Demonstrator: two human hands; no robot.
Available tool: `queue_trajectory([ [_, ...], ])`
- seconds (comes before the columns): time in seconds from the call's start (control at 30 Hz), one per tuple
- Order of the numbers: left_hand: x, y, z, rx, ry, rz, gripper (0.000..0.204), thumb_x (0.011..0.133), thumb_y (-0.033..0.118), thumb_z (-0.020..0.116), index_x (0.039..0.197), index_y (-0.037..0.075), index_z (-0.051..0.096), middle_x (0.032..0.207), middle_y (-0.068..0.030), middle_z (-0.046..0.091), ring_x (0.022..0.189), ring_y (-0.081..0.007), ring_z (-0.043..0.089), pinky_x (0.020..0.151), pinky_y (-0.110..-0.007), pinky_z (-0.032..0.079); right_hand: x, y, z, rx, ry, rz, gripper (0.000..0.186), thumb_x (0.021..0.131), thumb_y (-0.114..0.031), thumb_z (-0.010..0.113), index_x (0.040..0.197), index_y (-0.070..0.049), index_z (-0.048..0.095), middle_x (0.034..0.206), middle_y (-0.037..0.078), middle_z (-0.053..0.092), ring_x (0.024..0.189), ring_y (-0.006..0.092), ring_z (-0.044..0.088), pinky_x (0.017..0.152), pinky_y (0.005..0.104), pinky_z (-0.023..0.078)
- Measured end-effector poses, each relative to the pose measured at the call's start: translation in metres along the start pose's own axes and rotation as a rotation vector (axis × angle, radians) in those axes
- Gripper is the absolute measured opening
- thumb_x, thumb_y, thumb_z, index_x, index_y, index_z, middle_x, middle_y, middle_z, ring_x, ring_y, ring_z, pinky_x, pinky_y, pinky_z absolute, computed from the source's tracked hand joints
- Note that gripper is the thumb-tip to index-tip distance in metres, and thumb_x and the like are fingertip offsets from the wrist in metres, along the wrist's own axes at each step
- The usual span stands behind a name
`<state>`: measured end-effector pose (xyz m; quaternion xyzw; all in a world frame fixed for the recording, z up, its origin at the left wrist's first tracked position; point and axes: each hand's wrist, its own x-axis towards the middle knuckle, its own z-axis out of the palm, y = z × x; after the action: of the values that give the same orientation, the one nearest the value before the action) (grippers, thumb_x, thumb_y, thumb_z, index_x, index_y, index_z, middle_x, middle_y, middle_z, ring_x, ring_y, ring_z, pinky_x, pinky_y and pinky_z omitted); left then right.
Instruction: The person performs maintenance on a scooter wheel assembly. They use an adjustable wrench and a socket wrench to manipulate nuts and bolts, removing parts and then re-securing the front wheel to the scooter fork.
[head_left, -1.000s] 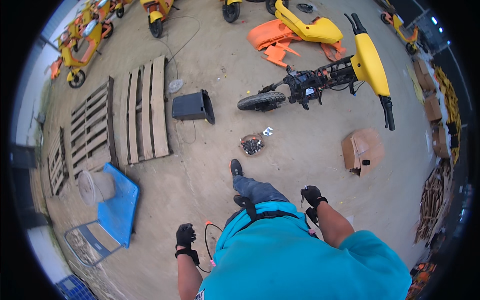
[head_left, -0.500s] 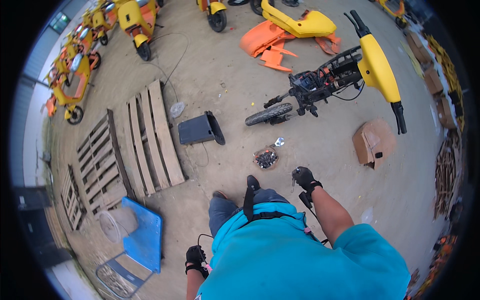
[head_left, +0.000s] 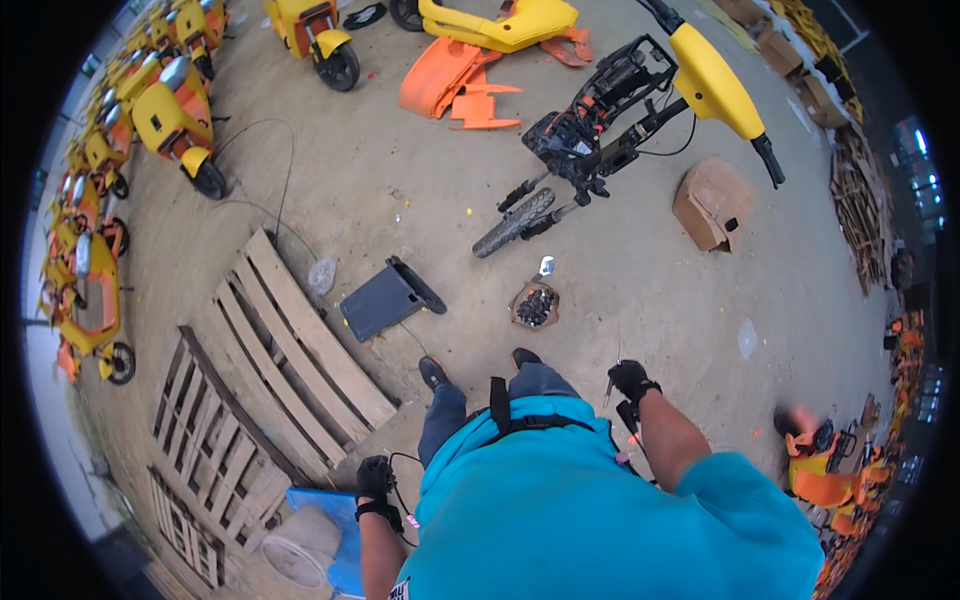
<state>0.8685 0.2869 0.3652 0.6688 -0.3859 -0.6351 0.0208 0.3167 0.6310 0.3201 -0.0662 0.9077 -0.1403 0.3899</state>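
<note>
My right hand [head_left: 630,378], in a black glove, is closed around a thin metal tool [head_left: 609,392] whose exact kind is too small to make out. It is held out ahead of my right hip. My left hand [head_left: 375,480], also gloved in black, hangs low at my left side with no object visible in it; its fingers are too dark to read. On the floor before my feet sits a small open box of dark hardware [head_left: 536,306], with a shiny adjustable wrench [head_left: 546,266] at its far edge. Past it stands a partly stripped scooter [head_left: 575,150] with a yellow front panel [head_left: 715,85].
A dark plastic bin [head_left: 382,302] lies ahead left, near wooden pallets [head_left: 300,350]. A blue cart [head_left: 345,540] with a whitish bucket [head_left: 300,548] is at lower left. A cardboard box [head_left: 712,205] sits right; orange and yellow body panels [head_left: 450,80] lie beyond. Parked scooters [head_left: 170,120] line the left.
My view has turned to the right, so the scooter and floor items sit differently in it. My feet have shifted apart. The right hand still holds the thin tool.
</note>
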Motion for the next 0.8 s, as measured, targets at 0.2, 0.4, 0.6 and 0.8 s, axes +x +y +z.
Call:
queue_trajectory([
  [0.2,0.075,0.067,-0.063,0.216,-0.236,0.033,0.013,0.083,0.015,0.056,0.076,0.005,0.061,0.062,-0.0100,0.060,0.050,-0.0217,0.061,0.044,-0.036,0.052,-0.099,-0.044,0.040,0.445,0.039,0.121,0.020,0.082,-0.023,0.061,0.076,-0.004,0.063,0.063,0.008,0.062,0.049,0.0146,0.055,0.044,0.0303,0.043],
  [0.4,0.120,0.153,-0.064,0.318,-0.306,-0.123,0.017,0.083,0.010,0.049,0.072,0.001,0.058,0.061,-0.0127,0.059,0.053,-0.0256,0.063,0.048,-0.040,0.056,-0.166,-0.033,0.083,0.628,0.137,0.278,0.021,0.081,-0.021,0.057,0.075,-0.002,0.061,0.061,0.011,0.062,0.051,0.0196,0.059,0.046,0.0332,0.046],
  [0.6,0.155,0.218,-0.023,0.404,-0.268,-0.023,0.015,0.086,0.014,0.049,0.079,0.003,0.057,0.063,-0.0104,0.057,0.051,-0.0232,0.061,0.044,-0.036,0.054,-0.178,-0.026,0.112,0.723,0.143,0.347,0.016,0.082,-0.017,0.055,0.075,-0.003,0.057,0.061,0.011,0.062,0.054,0.0208,0.062,0.048,0.0340,0.047],
  [0.8,0.162,0.309,0.018,0.461,-0.194,0.137,0.018,0.086,0.008,0.051,0.104,0.009,0.054,0.070,-0.0089,0.057,0.050,-0.0207,0.059,0.042,-0.034,0.052,-0.112,-0.018,0.103,0.612,0.237,0.284,0.019,0.082,-0.020,0.054,0.076,-0.002,0.056,0.061,0.012,0.061,0.057,0.0238,0.063,0.052,0.0364,0.050],
])
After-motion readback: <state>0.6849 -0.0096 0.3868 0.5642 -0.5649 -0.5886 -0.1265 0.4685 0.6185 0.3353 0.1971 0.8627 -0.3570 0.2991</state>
